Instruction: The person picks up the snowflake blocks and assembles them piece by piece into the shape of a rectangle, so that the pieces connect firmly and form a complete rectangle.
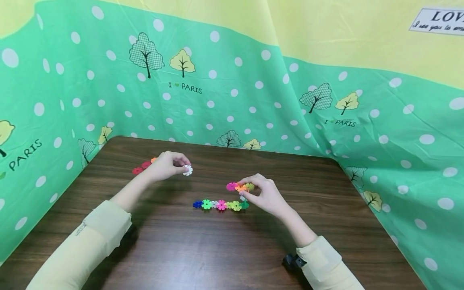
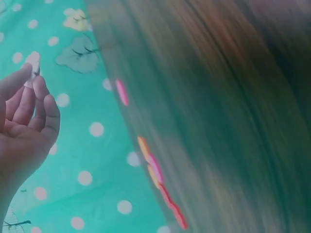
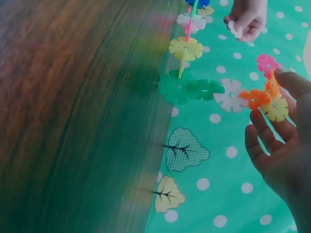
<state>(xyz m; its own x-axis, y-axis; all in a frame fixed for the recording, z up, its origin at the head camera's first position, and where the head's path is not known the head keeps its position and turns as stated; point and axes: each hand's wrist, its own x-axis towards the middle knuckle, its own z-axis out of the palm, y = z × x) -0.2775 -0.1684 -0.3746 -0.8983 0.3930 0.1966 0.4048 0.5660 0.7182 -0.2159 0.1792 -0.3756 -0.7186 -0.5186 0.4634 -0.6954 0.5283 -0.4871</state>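
Note:
My left hand [image 1: 167, 166] is raised over the table's far left part, pinching a white snowflake disc [image 1: 188, 171] between thumb and fingers. To the right, my right hand [image 1: 267, 196] holds the end of a chain of interlocked snowflake discs [image 1: 221, 205] by its orange disc [image 3: 256, 99]. A pink disc [image 3: 267, 63] and a yellow disc [image 3: 277, 109] join there. From a white disc [image 3: 230, 95] the chain turns through green discs [image 3: 176, 87] into a row ending in blue. The right wrist view also shows the left hand with its white disc, apart from the chain.
Behind my left forearm lie several red and orange discs [image 1: 137, 170], partly hidden by the arm. They stand near the edge of the dark wooden table [image 1: 203, 249]. A green dotted curtain [image 1: 235, 92] hangs around its far and side edges.

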